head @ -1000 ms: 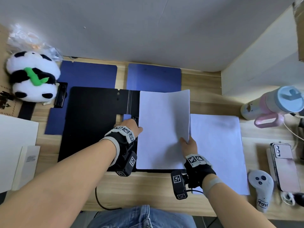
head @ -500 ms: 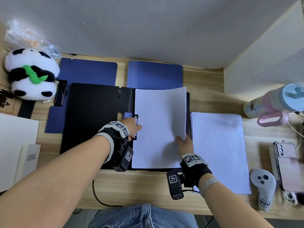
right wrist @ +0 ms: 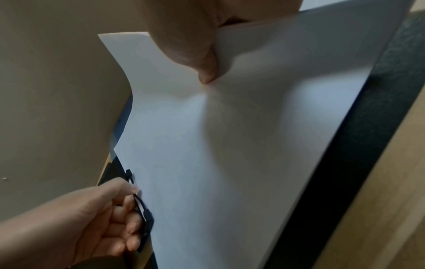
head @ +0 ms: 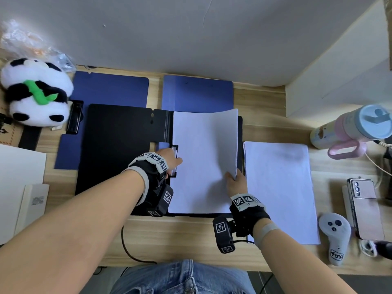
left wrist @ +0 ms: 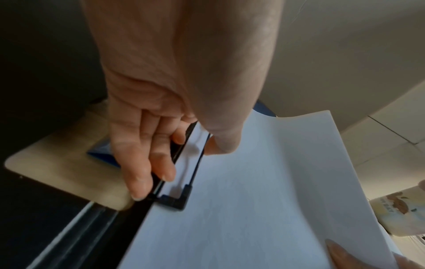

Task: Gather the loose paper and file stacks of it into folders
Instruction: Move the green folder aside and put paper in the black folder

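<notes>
An open black folder (head: 118, 149) lies in the middle of the desk. A stack of white paper (head: 203, 158) rests on its right half, the far right corner curling up. My right hand (head: 232, 177) pinches the stack's right edge, thumb on top (right wrist: 207, 72). My left hand (head: 176, 161) grips the black wire clip (left wrist: 174, 202) at the folder's spine, with its thumb above the paper (left wrist: 253, 209). The paper's left edge sits at the clip. A second loose stack (head: 277, 187) lies flat on the desk to the right.
Two blue folders (head: 110, 90) (head: 197, 92) lie behind the black one. A panda plush (head: 36, 92) sits at far left, above white sheets (head: 19, 183). On the right are a bottle (head: 356, 128), a phone (head: 364, 209) and a controller (head: 335, 236).
The right hand has slid the paper stack leftward and lowered it onto the folder, up to the clip. The left hand has stayed on the clip.
</notes>
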